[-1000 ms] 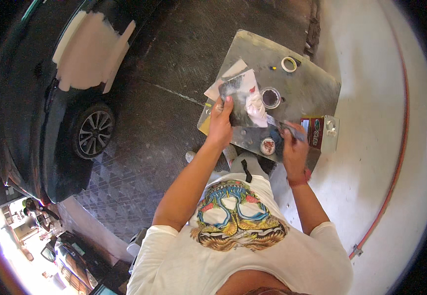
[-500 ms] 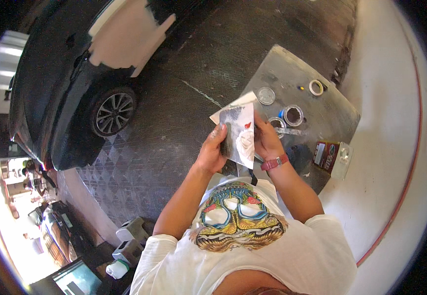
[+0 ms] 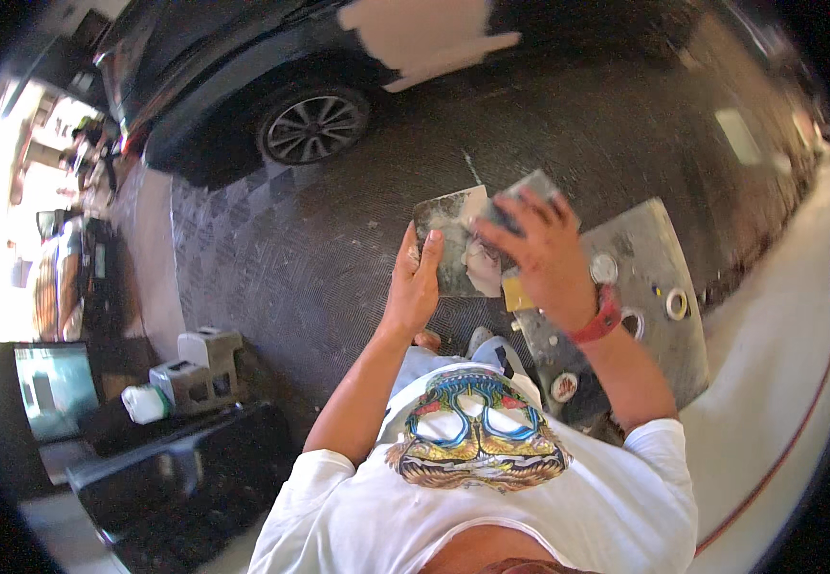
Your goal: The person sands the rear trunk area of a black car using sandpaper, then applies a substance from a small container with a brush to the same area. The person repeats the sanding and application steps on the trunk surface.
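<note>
I see one dark car (image 3: 243, 86) at the top of the view, with a pale patch (image 3: 424, 33) on its side panel and one wheel (image 3: 314, 126) showing. Below and to the right stands one grey table (image 3: 659, 335), smeared and cluttered: I count one tape ring (image 3: 677, 304), about three round tins or lids on it, though blur keeps me from being sure. My two hands are up in front of my chest, off the table. My left hand (image 3: 415, 282) grips the left edge of one flat board (image 3: 458, 244), thumb over its face; the board is grey and smeared with pale paste. My right hand (image 3: 544, 253) is closed around one spreader (image 3: 520, 196), its blade laid against the right part of the board. I judge that I am working paste on the board with the spreader, mixing or scraping it up. The next move, as I judge it, calls for a steady board, a flat blade angle and enough paste gathered on the edge to carry it without dripping. One red wristband (image 3: 598, 320) sits on my right wrist.
</note>
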### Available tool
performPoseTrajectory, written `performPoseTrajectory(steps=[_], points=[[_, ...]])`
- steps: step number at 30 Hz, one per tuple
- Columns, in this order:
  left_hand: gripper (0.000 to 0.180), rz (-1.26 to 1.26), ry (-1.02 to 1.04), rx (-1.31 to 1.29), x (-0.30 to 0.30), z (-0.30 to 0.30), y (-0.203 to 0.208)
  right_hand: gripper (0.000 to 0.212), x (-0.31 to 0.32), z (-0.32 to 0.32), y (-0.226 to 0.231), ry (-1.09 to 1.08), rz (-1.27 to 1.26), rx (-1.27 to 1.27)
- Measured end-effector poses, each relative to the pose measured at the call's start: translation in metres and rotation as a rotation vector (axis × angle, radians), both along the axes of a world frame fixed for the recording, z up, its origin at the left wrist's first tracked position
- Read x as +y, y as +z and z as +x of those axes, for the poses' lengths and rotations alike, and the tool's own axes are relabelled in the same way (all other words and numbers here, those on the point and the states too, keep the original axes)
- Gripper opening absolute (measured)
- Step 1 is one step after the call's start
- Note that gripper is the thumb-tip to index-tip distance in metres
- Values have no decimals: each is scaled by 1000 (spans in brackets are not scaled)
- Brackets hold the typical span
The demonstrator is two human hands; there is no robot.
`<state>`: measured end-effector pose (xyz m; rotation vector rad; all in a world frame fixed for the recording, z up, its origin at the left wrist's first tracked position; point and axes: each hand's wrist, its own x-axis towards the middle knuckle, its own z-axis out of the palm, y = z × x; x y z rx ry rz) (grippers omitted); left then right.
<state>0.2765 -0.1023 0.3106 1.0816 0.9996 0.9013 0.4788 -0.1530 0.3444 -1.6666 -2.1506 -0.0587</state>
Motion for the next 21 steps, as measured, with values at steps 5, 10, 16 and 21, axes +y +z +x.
performPoseTrajectory(steps=[5, 10, 16, 21], points=[[54, 168, 416, 436, 24, -73, -68, 50, 12, -69, -6, 399, -200, -78], [48, -85, 722, -408, 50, -121, -63, 63, 47, -116, 43, 604, -134, 142], [41, -178, 498, -678, 73, -192, -29, 75, 133, -185, -36, 573, -226, 273], [45, -217, 613, -478, 98, -253, -41, 68, 196, -258, -28, 563, -368, 597]])
